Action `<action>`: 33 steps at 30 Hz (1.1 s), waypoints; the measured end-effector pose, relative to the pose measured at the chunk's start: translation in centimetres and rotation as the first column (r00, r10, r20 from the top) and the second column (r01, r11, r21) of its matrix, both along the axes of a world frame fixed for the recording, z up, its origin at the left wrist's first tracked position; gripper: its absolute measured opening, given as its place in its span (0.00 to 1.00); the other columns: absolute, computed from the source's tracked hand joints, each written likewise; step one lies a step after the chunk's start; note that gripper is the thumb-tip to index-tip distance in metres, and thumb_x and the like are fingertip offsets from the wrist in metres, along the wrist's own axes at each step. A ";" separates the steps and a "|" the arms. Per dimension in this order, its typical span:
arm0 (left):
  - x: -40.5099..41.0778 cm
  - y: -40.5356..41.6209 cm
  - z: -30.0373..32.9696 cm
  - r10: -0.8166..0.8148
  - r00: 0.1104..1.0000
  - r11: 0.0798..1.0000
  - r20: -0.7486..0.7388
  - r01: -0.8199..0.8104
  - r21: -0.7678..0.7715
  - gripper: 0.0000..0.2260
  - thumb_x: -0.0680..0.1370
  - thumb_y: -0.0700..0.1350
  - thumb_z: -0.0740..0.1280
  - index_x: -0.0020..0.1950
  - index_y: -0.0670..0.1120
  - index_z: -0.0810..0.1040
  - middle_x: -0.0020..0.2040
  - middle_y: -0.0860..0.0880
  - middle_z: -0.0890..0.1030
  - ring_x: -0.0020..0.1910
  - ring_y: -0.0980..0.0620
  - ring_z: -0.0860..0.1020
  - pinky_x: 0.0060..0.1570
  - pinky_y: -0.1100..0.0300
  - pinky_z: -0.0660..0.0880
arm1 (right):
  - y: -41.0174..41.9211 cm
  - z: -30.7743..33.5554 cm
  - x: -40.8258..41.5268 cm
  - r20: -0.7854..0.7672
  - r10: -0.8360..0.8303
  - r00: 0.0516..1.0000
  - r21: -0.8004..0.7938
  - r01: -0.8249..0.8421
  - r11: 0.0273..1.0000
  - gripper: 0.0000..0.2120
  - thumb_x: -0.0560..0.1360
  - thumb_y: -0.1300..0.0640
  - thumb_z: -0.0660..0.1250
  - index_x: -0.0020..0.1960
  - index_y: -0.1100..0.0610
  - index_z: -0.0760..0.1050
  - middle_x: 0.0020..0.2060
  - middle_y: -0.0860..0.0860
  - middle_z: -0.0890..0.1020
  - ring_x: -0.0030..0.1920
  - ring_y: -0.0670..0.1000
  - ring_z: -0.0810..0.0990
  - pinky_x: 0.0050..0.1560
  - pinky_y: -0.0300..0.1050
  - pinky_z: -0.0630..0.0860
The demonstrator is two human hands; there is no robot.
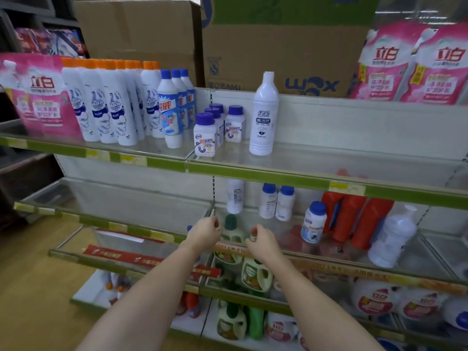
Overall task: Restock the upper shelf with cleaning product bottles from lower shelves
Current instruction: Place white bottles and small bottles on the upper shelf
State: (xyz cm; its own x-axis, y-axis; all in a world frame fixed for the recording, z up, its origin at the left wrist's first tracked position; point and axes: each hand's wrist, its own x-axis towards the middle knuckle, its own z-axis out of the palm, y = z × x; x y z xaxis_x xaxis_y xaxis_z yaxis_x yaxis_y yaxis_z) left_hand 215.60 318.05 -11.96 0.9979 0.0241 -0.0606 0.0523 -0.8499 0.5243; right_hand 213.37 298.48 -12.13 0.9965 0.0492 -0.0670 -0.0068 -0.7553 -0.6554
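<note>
Two hands (206, 230), three pink pouches (38, 97), three blue-capped tall bottles (169, 107), four small purple-capped jars (205, 134), one tall white bottle (263, 115), three red jugs (364, 219).

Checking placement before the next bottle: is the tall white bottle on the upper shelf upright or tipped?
Upright. The tall white bottle stands on its base on the upper shelf, cap pointing up, apart from its neighbours.

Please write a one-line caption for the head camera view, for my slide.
Both hands, left and right, reach toward a green-capped bottle on a lower shelf, below the partly stocked upper shelf.
</note>
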 end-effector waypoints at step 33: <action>20.1 4.6 -7.5 -0.118 0.985 0.993 -0.122 0.118 -0.013 0.19 0.79 0.44 0.68 0.69 0.42 0.73 0.66 0.44 0.78 0.63 0.45 0.76 0.59 0.59 0.70 | 7.8 -8.3 18.2 -0.181 -0.242 0.953 0.369 0.294 0.882 0.23 0.78 0.64 0.66 0.72 0.56 0.68 0.66 0.53 0.76 0.65 0.55 0.76 0.57 0.43 0.70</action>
